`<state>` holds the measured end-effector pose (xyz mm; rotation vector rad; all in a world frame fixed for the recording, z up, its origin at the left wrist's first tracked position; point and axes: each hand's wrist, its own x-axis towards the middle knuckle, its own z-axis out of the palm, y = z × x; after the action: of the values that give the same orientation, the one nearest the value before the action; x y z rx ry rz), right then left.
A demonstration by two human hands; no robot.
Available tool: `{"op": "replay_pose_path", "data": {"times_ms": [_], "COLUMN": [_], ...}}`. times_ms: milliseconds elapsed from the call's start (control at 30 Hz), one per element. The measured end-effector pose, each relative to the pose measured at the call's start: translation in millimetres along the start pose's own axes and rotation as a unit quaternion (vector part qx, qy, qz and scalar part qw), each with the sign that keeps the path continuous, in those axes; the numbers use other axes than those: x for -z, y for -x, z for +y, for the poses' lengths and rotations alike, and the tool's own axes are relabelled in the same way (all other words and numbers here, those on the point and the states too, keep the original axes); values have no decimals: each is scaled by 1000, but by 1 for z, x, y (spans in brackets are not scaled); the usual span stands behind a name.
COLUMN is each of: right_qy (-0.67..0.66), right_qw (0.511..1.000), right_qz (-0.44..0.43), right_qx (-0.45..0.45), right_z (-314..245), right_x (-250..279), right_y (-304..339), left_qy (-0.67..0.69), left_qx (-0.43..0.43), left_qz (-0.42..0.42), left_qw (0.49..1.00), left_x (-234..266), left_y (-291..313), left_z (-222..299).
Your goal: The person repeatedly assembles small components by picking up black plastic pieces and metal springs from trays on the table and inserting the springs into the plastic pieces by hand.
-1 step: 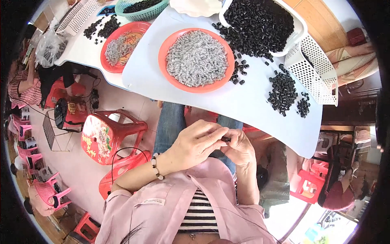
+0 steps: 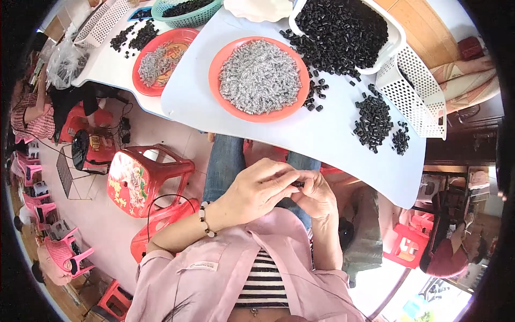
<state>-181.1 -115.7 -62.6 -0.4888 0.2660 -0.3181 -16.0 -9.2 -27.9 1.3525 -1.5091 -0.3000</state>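
Both my hands meet above my lap, below the table's near edge. Between the fingertips sits a small black cylindrical piece [image 2: 299, 184], mostly covered. My right hand [image 2: 317, 197] pinches it with thumb and fingers. From the other side my left hand [image 2: 258, 192], with a beaded bracelet at the wrist, closes its fingertips on the same piece. Nearest on the table is an orange-red plate [image 2: 215, 80] heaped with small clear and silvery springlike parts [image 2: 260, 76]. Loose black pieces [image 2: 373, 121] of a like kind lie in piles to its right.
A white tray [image 2: 398, 40] of black pieces and a white perforated basket [image 2: 413, 96] stand at the table's right. Farther left are a second red plate [image 2: 185, 35] and a green basket [image 2: 185, 21]. Red stools [image 2: 129, 180] stand on the floor to my left.
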Motion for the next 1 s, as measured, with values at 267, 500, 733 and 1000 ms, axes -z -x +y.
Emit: {"op": "replay_pose_path", "data": {"times_ms": [267,500,733,1000], "right_qy": [-21,25,194,369], "right_qw": [999,999,972,902], "right_qz": [25,31,131,194], "right_qx": [-16,-5,29,114], "right_z": [7,1,-4,-17], "right_x": [2,-12,-16,-22], "right_y": [2,-1,4,7], "left_qy": [-28,-47,-79,-56], "left_qx": [-41,-6,-10,55], "left_qz": [-52,-46,28,-22], "left_qw": [997,998,996,997], "left_x": [8,8,2,1], "left_y": [-5,-4,-10,-13], "left_z": [4,2,3,9]}}
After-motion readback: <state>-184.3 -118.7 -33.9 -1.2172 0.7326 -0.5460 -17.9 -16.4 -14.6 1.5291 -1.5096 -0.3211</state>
